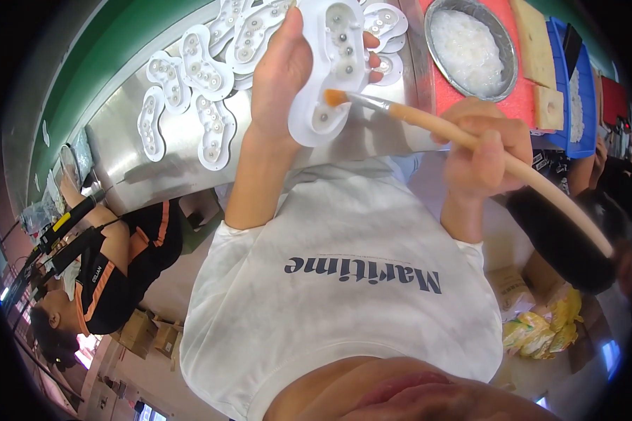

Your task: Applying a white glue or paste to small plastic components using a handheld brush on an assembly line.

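Observation:
My left hand (pixel 282 88) holds a white curved plastic housing (pixel 307 84) up over the bench, its recessed side toward me. A row of small metal balls or studs sits in the hollow. My right hand (pixel 488 151) grips the pale wooden handle of a brush (pixel 428 121). The orange-brown bristles touch or hover right by the lower left rim of the housing; which of the two I cannot tell. Behind and left of my left hand lie several similar white housings (pixel 207 63) on the metal bench, some overlapping.
A metal bowl (pixel 510 63) of whitish, jelly-like paste (pixel 468 52) stands on a red mat (pixel 446 102) at right. Beyond it are yellowish blocks (pixel 537 49) and a blue tray (pixel 588 130). One co-worker (pixel 119 259) is at the far left; another person's arm shows at far right.

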Demonstrator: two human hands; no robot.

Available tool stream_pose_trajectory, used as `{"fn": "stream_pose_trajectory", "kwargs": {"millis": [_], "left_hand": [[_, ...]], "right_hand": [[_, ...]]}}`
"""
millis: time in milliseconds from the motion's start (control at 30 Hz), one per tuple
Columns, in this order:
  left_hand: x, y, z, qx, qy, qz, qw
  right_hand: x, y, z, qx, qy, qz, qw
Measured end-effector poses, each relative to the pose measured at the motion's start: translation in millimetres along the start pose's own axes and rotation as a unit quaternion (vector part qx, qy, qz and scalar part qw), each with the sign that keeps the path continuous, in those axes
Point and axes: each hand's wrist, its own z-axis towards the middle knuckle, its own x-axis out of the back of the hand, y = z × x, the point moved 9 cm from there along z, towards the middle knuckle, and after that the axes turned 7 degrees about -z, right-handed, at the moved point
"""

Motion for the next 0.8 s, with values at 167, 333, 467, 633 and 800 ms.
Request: {"fn": "stream_pose_trajectory", "kwargs": {"millis": [167, 333, 467, 633, 800], "left_hand": [[-7, -3, -7, -0.016, -0.017, 0.156, 0.987], [-10, -10, -13, -0.016, 0.020, 0.176, 0.984], [-6, -10, -12, -0.011, 0.011, 0.165, 0.986], [-3, -12, -10, -0.001, -0.013, 0.145, 0.989], [-10, -5, -13, -0.036, 0.010, 0.147, 0.988]], "right_hand": [[8, -2, 10, -0.007, 0.064, -0.015, 0.998], [14, -2, 15, 0.050, 0.079, 0.042, 0.995], [12, 0, 16, 0.023, 0.128, -0.006, 0.991], [16, 4, 18, 0.022, 0.133, -0.015, 0.991], [2, -23, 10, 0.215, -0.005, -0.071, 0.974]]}}
